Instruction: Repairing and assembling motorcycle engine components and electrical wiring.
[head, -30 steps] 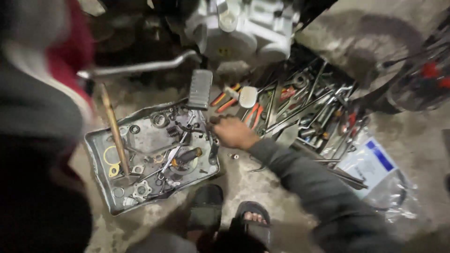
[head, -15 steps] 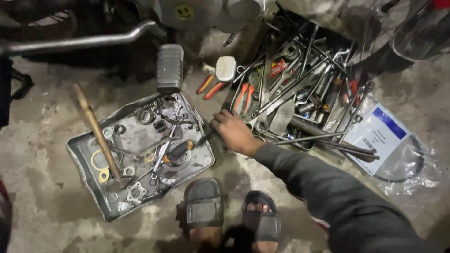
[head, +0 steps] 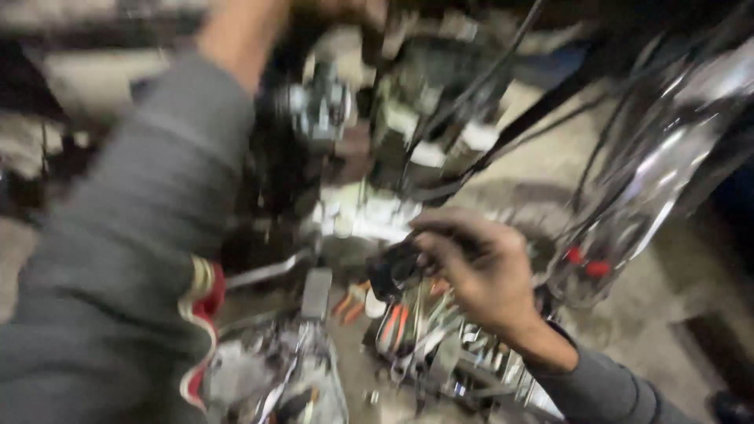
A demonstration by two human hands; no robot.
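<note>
Blur softens the whole head view, so only coarse shapes read. Landmark is the engine (head: 369, 212), a pale metal block at the middle of the frame with black cables running up and to the right from it.

Right hand (head: 483, 271) hangs just right of and below the engine, knuckles up, its fingers curled together around a small dark part (head: 393, 267) pinched at their tips. That part sits just below the engine, touching the fingertips; what kind of part it is cannot be told. A grey sleeve runs from the wrist toward the lower right corner.

Left arm, in a grey sleeve (head: 133, 235), crosses the frame to the left of the engine and reaches up past it. Left hand (head: 338, 12) is high above the engine at the top edge, mostly cut off and smeared; whether it is spread or closed cannot be told.

Below the engine lie tools (head: 424, 345), among them orange-handled pliers (head: 390, 326). A grey tray (head: 275, 377) of metal bits sits below and left of the engine. A chrome piece (head: 652, 180) stands well right of it.
</note>
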